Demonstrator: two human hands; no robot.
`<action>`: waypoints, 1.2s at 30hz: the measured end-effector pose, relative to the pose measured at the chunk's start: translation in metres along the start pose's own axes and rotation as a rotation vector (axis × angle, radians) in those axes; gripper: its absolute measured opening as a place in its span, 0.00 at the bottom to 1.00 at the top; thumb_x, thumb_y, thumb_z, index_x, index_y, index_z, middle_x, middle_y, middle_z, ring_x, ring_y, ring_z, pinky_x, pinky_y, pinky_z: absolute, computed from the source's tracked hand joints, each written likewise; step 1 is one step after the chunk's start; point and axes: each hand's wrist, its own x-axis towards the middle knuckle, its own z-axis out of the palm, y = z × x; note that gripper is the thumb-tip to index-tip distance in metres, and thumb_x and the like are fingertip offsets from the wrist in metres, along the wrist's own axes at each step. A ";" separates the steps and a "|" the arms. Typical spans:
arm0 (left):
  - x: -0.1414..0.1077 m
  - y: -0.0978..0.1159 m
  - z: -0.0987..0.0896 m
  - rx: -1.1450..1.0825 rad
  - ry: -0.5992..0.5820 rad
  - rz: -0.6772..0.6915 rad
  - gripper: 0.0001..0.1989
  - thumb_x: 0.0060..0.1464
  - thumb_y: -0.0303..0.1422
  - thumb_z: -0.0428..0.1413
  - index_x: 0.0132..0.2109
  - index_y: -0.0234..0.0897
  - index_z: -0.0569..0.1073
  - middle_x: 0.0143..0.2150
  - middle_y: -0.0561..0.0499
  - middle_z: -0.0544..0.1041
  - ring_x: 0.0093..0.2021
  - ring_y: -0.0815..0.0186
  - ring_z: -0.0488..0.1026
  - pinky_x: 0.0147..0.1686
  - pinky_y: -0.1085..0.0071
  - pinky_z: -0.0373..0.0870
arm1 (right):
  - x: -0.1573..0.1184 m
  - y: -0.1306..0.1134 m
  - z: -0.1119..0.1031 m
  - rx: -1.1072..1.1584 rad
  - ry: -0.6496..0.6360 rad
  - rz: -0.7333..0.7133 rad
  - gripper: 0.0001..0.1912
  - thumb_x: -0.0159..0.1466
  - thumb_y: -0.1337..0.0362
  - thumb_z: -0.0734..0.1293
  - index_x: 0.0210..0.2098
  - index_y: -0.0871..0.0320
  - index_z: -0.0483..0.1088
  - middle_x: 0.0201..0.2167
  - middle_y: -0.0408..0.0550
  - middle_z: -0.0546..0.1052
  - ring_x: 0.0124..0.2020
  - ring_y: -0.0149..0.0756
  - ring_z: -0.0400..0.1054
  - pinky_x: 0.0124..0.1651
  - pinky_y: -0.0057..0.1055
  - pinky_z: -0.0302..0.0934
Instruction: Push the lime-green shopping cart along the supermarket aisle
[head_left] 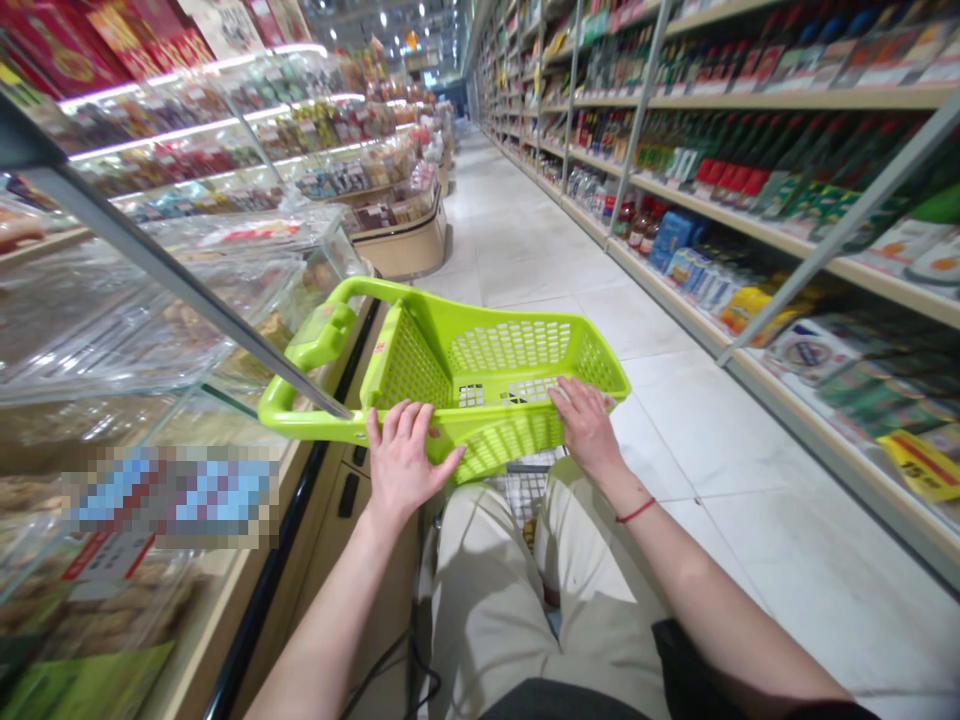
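A bright green plastic shopping cart point(510, 342) stands side-on in front of my legs, its perforated basket holding nothing I can see. My left hand point(403, 455) grips the near rim close to the handle end, fingers hooked over the top and thumb outside against the wall. Farther right along that rim, my right hand point(587, 418) has its fingers curled over the edge near the front corner. A red string bracelet point(636, 511) circles the right wrist. The cart's looped handle point(296, 350) points left, with neither hand on it.
On the left is a glass-sided display counter point(289, 540) of packaged food, crossed by a grey pole point(187, 270). Tall shelves point(757, 104) of bottles and packs line the right. A pale tiled aisle point(517, 215) runs ahead between them, past a rounded display stand point(405, 240).
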 end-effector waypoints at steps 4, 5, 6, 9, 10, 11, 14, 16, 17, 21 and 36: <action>0.000 0.000 0.000 0.011 0.007 0.000 0.32 0.53 0.52 0.56 0.58 0.35 0.68 0.54 0.40 0.74 0.61 0.48 0.65 0.69 0.44 0.37 | -0.007 0.035 -0.015 -0.072 0.021 0.094 0.26 0.61 0.75 0.59 0.58 0.57 0.68 0.62 0.58 0.69 0.65 0.50 0.59 0.65 0.60 0.52; 0.000 0.000 0.001 0.012 0.011 -0.001 0.32 0.53 0.52 0.56 0.58 0.35 0.68 0.54 0.40 0.74 0.61 0.48 0.65 0.69 0.44 0.37 | -0.009 0.044 -0.017 -0.077 0.024 0.113 0.26 0.61 0.75 0.59 0.58 0.58 0.68 0.61 0.58 0.69 0.64 0.51 0.60 0.65 0.61 0.51; 0.000 0.001 0.001 0.012 0.015 -0.002 0.32 0.53 0.52 0.56 0.57 0.35 0.68 0.54 0.40 0.74 0.61 0.48 0.65 0.69 0.44 0.37 | -0.010 0.051 -0.019 -0.067 0.026 0.122 0.26 0.61 0.74 0.60 0.58 0.58 0.68 0.61 0.59 0.69 0.64 0.51 0.61 0.65 0.61 0.52; 0.001 0.002 0.002 0.011 0.023 -0.006 0.31 0.53 0.52 0.56 0.57 0.35 0.69 0.54 0.40 0.74 0.61 0.48 0.65 0.69 0.44 0.36 | -0.010 0.060 -0.019 -0.012 0.030 0.121 0.27 0.60 0.77 0.58 0.57 0.61 0.69 0.61 0.62 0.69 0.64 0.49 0.60 0.63 0.56 0.58; 0.001 0.003 0.002 0.009 0.023 -0.009 0.31 0.52 0.52 0.56 0.57 0.35 0.69 0.54 0.40 0.74 0.60 0.48 0.65 0.69 0.44 0.36 | -0.009 0.056 -0.017 -0.008 0.033 0.128 0.28 0.59 0.78 0.57 0.57 0.61 0.68 0.61 0.62 0.69 0.65 0.49 0.59 0.63 0.56 0.58; 0.002 0.003 0.002 0.006 0.021 -0.013 0.31 0.52 0.52 0.56 0.57 0.35 0.69 0.54 0.40 0.74 0.60 0.48 0.65 0.69 0.44 0.36 | -0.008 0.050 -0.014 -0.010 0.034 0.137 0.29 0.59 0.78 0.56 0.58 0.60 0.68 0.62 0.61 0.68 0.66 0.49 0.58 0.64 0.56 0.57; 0.002 0.004 0.001 0.007 0.012 -0.022 0.32 0.52 0.52 0.56 0.57 0.36 0.68 0.54 0.40 0.74 0.61 0.48 0.64 0.69 0.44 0.36 | -0.003 0.019 -0.005 0.000 0.016 0.102 0.33 0.59 0.80 0.56 0.62 0.59 0.64 0.63 0.59 0.67 0.68 0.48 0.55 0.66 0.57 0.54; 0.002 0.004 0.001 0.017 0.013 -0.020 0.32 0.52 0.52 0.56 0.57 0.35 0.68 0.54 0.40 0.74 0.61 0.48 0.64 0.69 0.44 0.36 | 0.001 -0.002 -0.001 0.030 -0.011 0.032 0.34 0.59 0.81 0.55 0.63 0.59 0.62 0.64 0.59 0.66 0.68 0.47 0.55 0.67 0.55 0.55; 0.002 0.004 0.001 0.023 0.016 -0.017 0.32 0.52 0.52 0.56 0.57 0.35 0.68 0.54 0.40 0.74 0.61 0.48 0.64 0.69 0.44 0.36 | 0.003 -0.010 0.000 0.047 -0.025 0.000 0.34 0.60 0.81 0.54 0.64 0.60 0.62 0.64 0.59 0.66 0.69 0.46 0.54 0.67 0.54 0.55; 0.001 0.002 0.002 0.016 0.018 -0.011 0.31 0.53 0.51 0.56 0.58 0.36 0.69 0.54 0.40 0.74 0.61 0.48 0.64 0.69 0.44 0.37 | 0.003 -0.014 -0.002 0.048 -0.053 -0.033 0.35 0.60 0.81 0.54 0.64 0.57 0.62 0.65 0.54 0.66 0.71 0.46 0.49 0.67 0.56 0.54; 0.001 0.004 0.001 0.017 0.005 -0.013 0.33 0.53 0.51 0.55 0.60 0.36 0.67 0.55 0.39 0.74 0.61 0.47 0.64 0.68 0.44 0.38 | 0.009 -0.054 0.010 0.139 -0.050 0.000 0.34 0.62 0.78 0.53 0.67 0.58 0.58 0.66 0.55 0.64 0.69 0.49 0.50 0.66 0.59 0.52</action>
